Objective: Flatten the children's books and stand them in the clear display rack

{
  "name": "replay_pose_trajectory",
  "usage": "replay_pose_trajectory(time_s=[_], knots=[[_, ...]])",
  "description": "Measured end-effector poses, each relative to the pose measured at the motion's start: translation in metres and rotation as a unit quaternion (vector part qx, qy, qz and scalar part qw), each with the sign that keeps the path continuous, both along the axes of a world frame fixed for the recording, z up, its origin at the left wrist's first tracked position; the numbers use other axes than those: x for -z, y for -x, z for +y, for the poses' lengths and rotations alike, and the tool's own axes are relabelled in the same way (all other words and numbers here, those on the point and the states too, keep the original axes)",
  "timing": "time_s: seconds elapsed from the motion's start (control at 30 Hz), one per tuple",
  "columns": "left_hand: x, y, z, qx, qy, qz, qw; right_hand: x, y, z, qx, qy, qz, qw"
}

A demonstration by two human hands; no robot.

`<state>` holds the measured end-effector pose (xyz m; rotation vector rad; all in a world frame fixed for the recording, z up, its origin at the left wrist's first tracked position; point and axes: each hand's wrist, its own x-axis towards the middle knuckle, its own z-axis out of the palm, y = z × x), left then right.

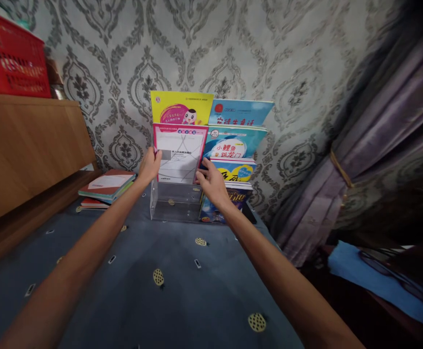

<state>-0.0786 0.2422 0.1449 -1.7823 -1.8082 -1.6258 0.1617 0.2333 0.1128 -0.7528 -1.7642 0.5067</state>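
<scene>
A clear stepped book rack (175, 211) stands against the wall with books in two columns. In its left column, a white booklet with a grey picture (180, 155) sits in front of a pink-edged book, below a yellow book (182, 106). My left hand (149, 165) is closed on the left edge of the white booklet. At its lower right edge, my right hand (213, 182) grips with thumb and fingers. The right column has a blue book (242, 111), a teal book (236, 140), a blue-and-yellow book (242, 169) and a dark purple book (215, 213), partly behind my right hand.
A small stack of books (107, 184) lies left of the rack on the dark patterned cloth (131, 300). A wooden cabinet (29, 145) with a red basket (13, 58) borders the left. To the right hang a tied curtain (317, 184) and a blue cloth (375, 276).
</scene>
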Motion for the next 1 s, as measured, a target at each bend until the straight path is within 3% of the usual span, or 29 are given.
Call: replay_pose_trajectory(time_s=[0.47,0.87,1.0], knots=[[0.008,0.003,-0.012,0.008,-0.010,-0.001,1.000,-0.002,0.005,-0.007,-0.016,0.013,-0.024,0.999],[0.015,0.005,-0.030,0.097,0.009,-0.010,0.995,0.002,0.007,-0.018,-0.013,0.023,-0.044,0.999],[0.020,0.005,-0.030,0.112,-0.018,-0.016,0.993,0.005,0.004,-0.021,-0.019,0.031,-0.038,0.999]])
